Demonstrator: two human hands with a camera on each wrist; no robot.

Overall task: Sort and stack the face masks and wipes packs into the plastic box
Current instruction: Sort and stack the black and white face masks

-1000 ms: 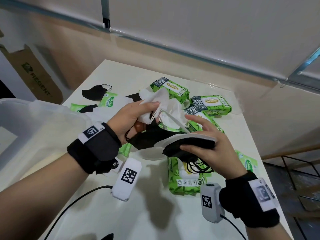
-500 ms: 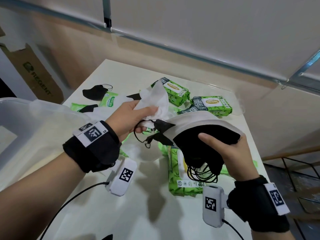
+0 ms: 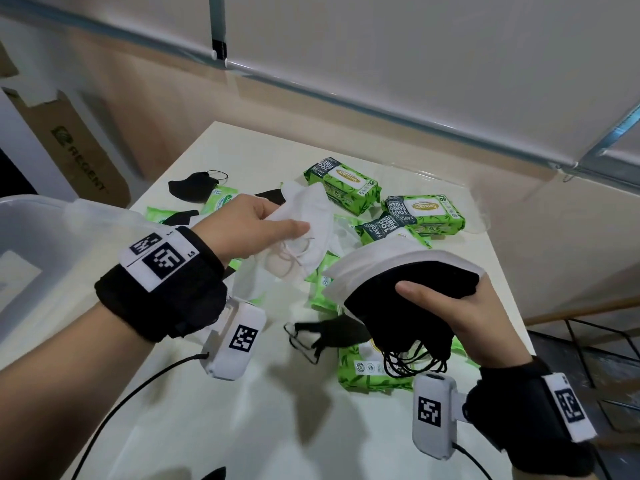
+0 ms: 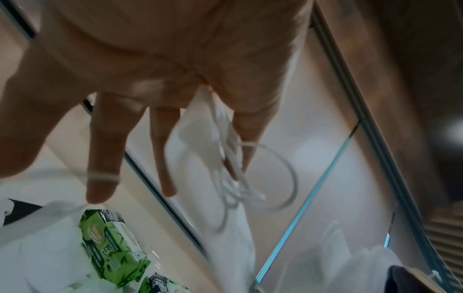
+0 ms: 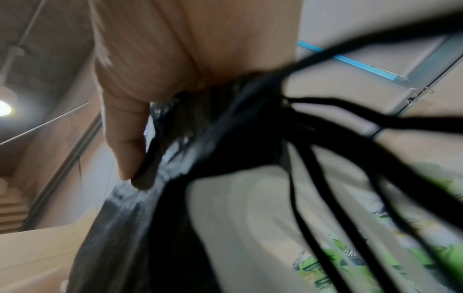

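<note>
My right hand grips a stack of masks, white ones on top and black ones below, with black ear loops dangling; the black masks fill the right wrist view. My left hand pinches a white mask above the table, its white loops hanging around my fingers. A black mask lies loose on the table below. Green wipes packs lie at the far side. The clear plastic box stands at the left.
Another black mask lies at the table's far left, by smaller green packs. A green wipes pack lies under my right hand. A cardboard box leans against the wall at left. The white table ends at right above a metal rack.
My hands moved apart: the right hand carried the mask stack right and turned it up. The left hand kept only the white mask, and a black mask now lies on the table.
</note>
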